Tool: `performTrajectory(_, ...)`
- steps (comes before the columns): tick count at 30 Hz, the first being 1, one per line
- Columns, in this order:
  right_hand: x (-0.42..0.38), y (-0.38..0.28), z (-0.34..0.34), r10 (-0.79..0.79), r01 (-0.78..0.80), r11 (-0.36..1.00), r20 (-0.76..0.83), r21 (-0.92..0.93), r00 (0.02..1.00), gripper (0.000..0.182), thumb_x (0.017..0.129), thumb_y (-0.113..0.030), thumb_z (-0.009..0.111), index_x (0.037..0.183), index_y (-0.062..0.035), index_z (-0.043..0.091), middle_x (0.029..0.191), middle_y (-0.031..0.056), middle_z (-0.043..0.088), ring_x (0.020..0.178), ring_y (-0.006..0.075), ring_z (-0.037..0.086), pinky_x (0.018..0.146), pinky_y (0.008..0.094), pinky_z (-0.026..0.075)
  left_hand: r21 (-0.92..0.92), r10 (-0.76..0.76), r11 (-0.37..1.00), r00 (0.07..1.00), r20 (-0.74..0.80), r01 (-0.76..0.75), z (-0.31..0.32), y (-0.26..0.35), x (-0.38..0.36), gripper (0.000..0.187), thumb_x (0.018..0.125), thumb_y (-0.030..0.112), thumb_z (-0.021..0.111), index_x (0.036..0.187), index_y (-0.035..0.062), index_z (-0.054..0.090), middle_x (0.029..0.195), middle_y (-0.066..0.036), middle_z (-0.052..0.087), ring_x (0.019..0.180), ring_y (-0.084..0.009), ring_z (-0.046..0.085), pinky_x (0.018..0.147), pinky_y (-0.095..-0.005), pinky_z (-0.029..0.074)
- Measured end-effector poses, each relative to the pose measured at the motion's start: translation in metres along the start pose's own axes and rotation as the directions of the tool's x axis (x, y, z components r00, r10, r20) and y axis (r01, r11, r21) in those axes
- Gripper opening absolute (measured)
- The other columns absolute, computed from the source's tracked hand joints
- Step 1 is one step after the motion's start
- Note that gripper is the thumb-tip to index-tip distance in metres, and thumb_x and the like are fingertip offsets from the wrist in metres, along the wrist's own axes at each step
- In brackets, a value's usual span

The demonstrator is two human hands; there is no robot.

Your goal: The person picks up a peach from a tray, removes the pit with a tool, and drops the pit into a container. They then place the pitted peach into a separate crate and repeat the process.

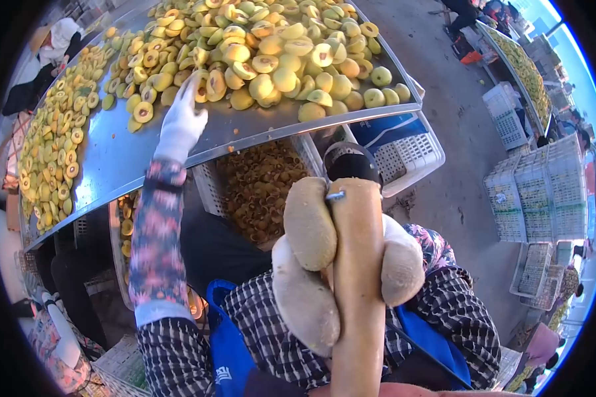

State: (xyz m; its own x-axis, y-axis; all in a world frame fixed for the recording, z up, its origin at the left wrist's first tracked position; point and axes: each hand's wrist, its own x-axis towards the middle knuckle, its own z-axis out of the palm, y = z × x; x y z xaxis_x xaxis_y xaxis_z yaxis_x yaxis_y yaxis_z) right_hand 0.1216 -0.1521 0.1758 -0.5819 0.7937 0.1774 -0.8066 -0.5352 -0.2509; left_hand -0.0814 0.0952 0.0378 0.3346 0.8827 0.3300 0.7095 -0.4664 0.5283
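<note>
My left hand [182, 129], in a white glove, reaches over the metal table [122, 155] to the edge of a heap of halved apricots [265, 63]. Its fingers are apart and touch or nearly touch a cut apricot half [216, 86], whose brown middle shows. Close to the camera, my right hand [304, 231] is closed around the thick wooden handle [357, 278] of a tool. The glove's fingertips are stained brown. A dark, rounded metal end [351, 159] of the tool points towards the table; its exact shape is partly hidden.
Below the table edge stands a crate of brown fruit stones or scraps [261, 185]. Right of it is a white plastic crate [410, 155] with something blue inside. More apricot halves [49, 152] lie at left. Stacked crates [536, 192] stand at right, and other people work nearby.
</note>
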Motion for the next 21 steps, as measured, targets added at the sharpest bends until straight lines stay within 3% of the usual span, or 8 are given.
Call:
performTrajectory(2, -0.007, -0.020, -0.021, -0.003, 0.003, 1.000, 0.129, -0.001, 0.992, 0.042, 0.088, -0.027, 0.060, 0.117, -0.0024, 0.043, 0.098, 0.0212, 0.061, 0.084, 0.0268, 0.064, 0.072, 0.0367, 0.054, 0.214, 0.025, 0.976, 0.995, 0.098, -0.046, 0.027, -0.018, 0.043, 0.066, 0.079, 0.007, 0.058, 0.142, 0.0108, 0.038, 0.140, -0.017, 0.044, 0.127, -0.0325, 0.044, 0.105, -0.0360, 0.038)
performTrajectory(7, -0.039, -0.051, -0.079, -0.217, 0.113, 0.928, -0.272, -0.354, 0.937, 0.048, 0.088, -0.041, 0.059, 0.118, -0.0049, 0.048, 0.086, 0.0107, 0.056, 0.069, 0.0209, 0.058, 0.062, 0.0307, 0.050, 0.379, 0.199, 0.895, 0.971, 0.130, -0.234, 0.055, -0.050, 0.085, 0.039, 0.086, 0.024, 0.051, 0.123, 0.0155, 0.057, 0.123, -0.015, 0.057, 0.110, -0.0332, 0.056, 0.093, -0.0409, 0.047)
performTrajectory(12, -0.054, -0.054, -0.120, -0.314, 0.089, 0.881, -0.432, -0.464, 0.845, 0.041, 0.092, -0.037, 0.057, 0.115, -0.0044, 0.049, 0.086, 0.0097, 0.060, 0.070, 0.0194, 0.061, 0.058, 0.0291, 0.050, 0.566, -0.240, 0.821, 0.944, 0.227, 0.073, 0.023, 0.004, 0.069, 0.055, 0.068, 0.047, 0.072, 0.108, 0.0100, 0.062, 0.113, -0.016, 0.059, 0.102, -0.0318, 0.060, 0.087, -0.0397, 0.049)
performTrajectory(14, -0.050, -0.054, -0.133, -0.303, 0.035, 0.881, -0.507, -0.472, 0.807, 0.037, 0.093, -0.035, 0.057, 0.112, -0.0041, 0.051, 0.083, 0.0103, 0.061, 0.067, 0.0198, 0.062, 0.056, 0.0291, 0.049, 0.440, -0.199, 0.889, 0.973, 0.116, 0.129, 0.028, -0.011, 0.050, 0.062, 0.069, 0.049, 0.073, 0.110, 0.0040, 0.062, 0.115, -0.019, 0.060, 0.105, -0.0316, 0.059, 0.089, -0.0388, 0.048)
performTrajectory(16, -0.044, -0.047, -0.146, -0.271, -0.103, 0.787, -0.491, -0.608, 0.828, 0.029, 0.096, -0.030, 0.054, 0.111, -0.0050, 0.050, 0.078, 0.0102, 0.063, 0.062, 0.0180, 0.062, 0.051, 0.0267, 0.047, -0.371, -0.357, 0.855, 0.930, 0.086, 0.362, 0.049, -0.045, 0.039, 0.051, 0.078, 0.034, 0.074, 0.109, -0.0038, 0.059, 0.109, -0.015, 0.063, 0.099, -0.0226, 0.062, 0.084, -0.0349, 0.051)
performTrajectory(18, -0.034, -0.041, -0.146, -0.285, -0.145, 0.658, -0.423, -0.739, 0.860, 0.025, 0.097, -0.026, 0.053, 0.112, -0.0069, 0.050, 0.069, 0.0035, 0.055, 0.053, 0.0107, 0.054, 0.045, 0.0237, 0.042, -0.980, -0.274, -0.006, 0.942, 0.194, 0.200, 0.034, 0.014, -0.007, 0.026, 0.087, 0.016, 0.065, 0.110, 0.0047, 0.058, 0.107, -0.009, 0.062, 0.095, -0.0213, 0.062, 0.082, -0.0370, 0.053)
performTrajectory(19, -0.028, -0.036, -0.144, -0.282, -0.181, 0.600, -0.418, -0.779, 0.864, 0.026, 0.097, -0.027, 0.054, 0.114, -0.0074, 0.050, 0.070, 0.0026, 0.056, 0.057, 0.0103, 0.055, 0.049, 0.0243, 0.043, -0.968, -0.276, -0.212, 0.941, 0.194, 0.138, 0.030, 0.034, -0.025, 0.026, 0.087, 0.015, 0.064, 0.111, 0.0055, 0.057, 0.107, -0.010, 0.062, 0.095, -0.0218, 0.063, 0.082, -0.0346, 0.053)
performTrajectory(21, -0.009, -0.029, -0.141, -0.316, -0.240, 0.356, -0.358, -0.903, 0.879, 0.031, 0.095, -0.027, 0.056, 0.117, -0.0061, 0.050, 0.074, 0.0062, 0.059, 0.065, 0.0154, 0.060, 0.056, 0.0292, 0.046, -0.967, -0.268, -0.222, 0.946, 0.184, 0.125, 0.019, 0.059, -0.052, 0.026, 0.088, 0.015, 0.064, 0.111, 0.0044, 0.057, 0.107, -0.011, 0.063, 0.092, -0.0262, 0.064, 0.077, -0.0351, 0.056)
